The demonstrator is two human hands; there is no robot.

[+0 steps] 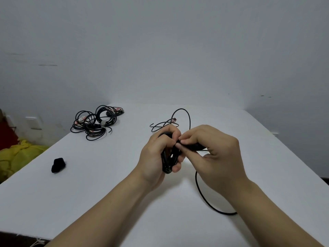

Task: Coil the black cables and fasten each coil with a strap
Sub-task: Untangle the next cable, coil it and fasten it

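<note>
My left hand [157, 154] grips a small coil of black cable [169, 162] above the white table [106, 184]. My right hand [213, 150] pinches a black strap [193, 147] against the top of the coil, fingertips touching those of my left hand. A loose length of the same cable [206, 198] curves over the table under my right forearm. Another loop of it rises behind my hands and ends in a plug [174, 119].
A pile of coiled black cables [95, 122] with white and red tags lies at the table's far left. A small black bundle of straps [57, 164] sits on the left side. Yellow fabric [19, 155] lies on the floor beyond the left edge.
</note>
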